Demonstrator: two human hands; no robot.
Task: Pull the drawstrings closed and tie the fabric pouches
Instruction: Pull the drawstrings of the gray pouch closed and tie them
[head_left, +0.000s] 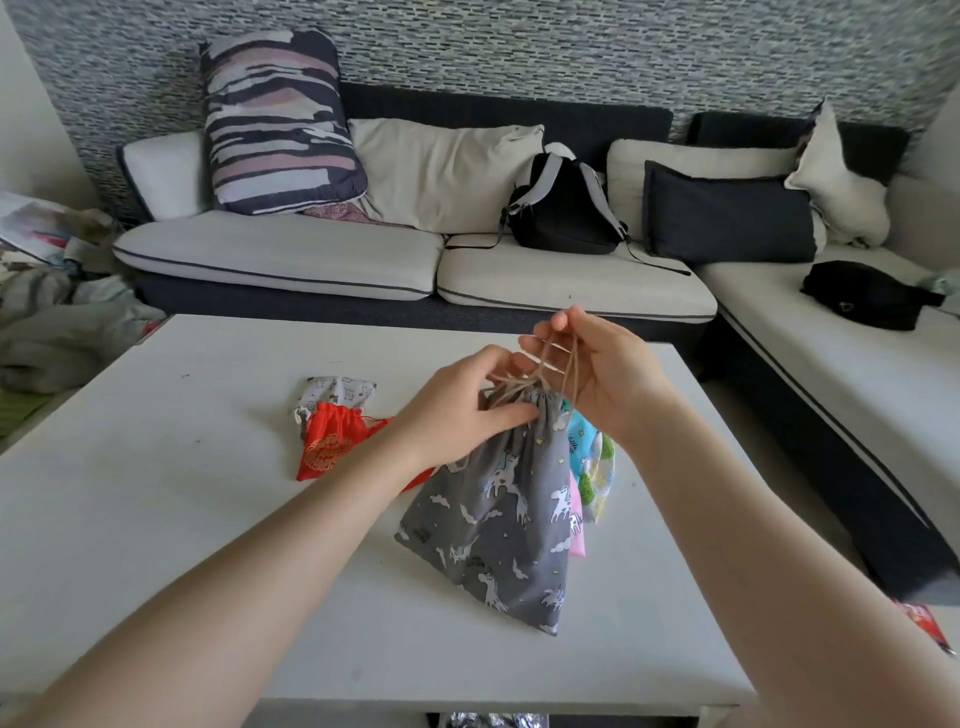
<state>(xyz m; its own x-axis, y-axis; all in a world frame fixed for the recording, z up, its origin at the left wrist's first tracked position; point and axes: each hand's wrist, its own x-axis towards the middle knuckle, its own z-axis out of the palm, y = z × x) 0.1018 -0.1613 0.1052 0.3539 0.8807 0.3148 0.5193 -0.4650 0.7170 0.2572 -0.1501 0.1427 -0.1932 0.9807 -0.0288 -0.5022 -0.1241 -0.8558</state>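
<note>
2 hands (467, 410), 5 pouches (498, 519), 1 backpack (563, 208), 6 cushions (275, 124).

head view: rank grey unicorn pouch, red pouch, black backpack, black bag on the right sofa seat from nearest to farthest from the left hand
1. grey unicorn pouch, held at its neck by the left hand
2. red pouch, on the table just left
3. black backpack, on the sofa behind
4. black bag, far right

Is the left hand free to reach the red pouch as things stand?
Probably not yet: the left hand grips the grey pouch at its neck, though the red pouch lies uncovered just beside it.
</note>
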